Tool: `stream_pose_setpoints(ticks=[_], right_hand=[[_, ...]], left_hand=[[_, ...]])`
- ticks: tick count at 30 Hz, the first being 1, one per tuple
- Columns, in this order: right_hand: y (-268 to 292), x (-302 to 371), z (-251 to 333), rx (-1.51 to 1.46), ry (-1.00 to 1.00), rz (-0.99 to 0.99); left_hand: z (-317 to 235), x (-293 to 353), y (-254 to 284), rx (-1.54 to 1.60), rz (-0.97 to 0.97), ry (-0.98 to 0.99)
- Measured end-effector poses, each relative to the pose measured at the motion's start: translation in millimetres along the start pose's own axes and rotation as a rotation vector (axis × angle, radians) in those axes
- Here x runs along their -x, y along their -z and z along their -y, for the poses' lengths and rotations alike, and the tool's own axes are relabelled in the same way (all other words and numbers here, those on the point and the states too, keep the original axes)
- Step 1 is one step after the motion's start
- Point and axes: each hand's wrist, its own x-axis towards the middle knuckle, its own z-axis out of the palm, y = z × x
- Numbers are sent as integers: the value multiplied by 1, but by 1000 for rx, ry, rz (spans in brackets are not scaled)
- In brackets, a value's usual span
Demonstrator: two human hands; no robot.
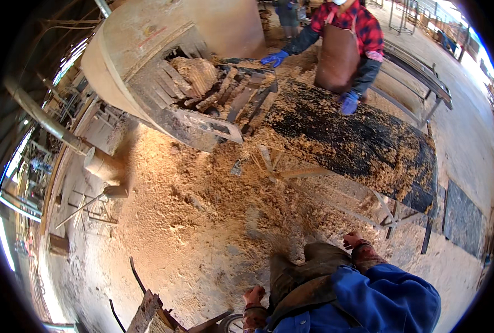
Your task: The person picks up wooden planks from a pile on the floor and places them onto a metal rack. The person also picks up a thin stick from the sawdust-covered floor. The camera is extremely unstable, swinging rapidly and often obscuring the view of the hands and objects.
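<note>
My left hand [254,295] hangs low beside my left leg, its fingers curled in and nothing visible in them. To its left is a cart wheel [234,324], with rough slabs of wood [151,314] beyond it. My right hand [353,240] is held out by my right thigh, loosely closed and apart from the belt table. Ahead of it lies a black conveyor belt [363,141] strewn with wood chips. Rough wood pieces [224,91] are heaped at the mouth of a large pale machine housing [138,41].
A co-worker in a brown apron [338,58] stands behind the belt, blue-gloved hands at the belt and wood heap. Sawdust [186,183] covers the floor before me. Thin metal legs [391,213] support the belt. A metal frame table [419,72] stands behind the co-worker.
</note>
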Motion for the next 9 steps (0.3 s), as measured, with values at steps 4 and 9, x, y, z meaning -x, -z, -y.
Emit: stream_pose_setpoints(ticks=[4,9], right_hand=[[6,-17,25,44,-11,54],[18,-47,45,150,29,86]], left_hand=[[13,4,-19,-8,-14,-48],[52,24,-39,67,-154,-14]])
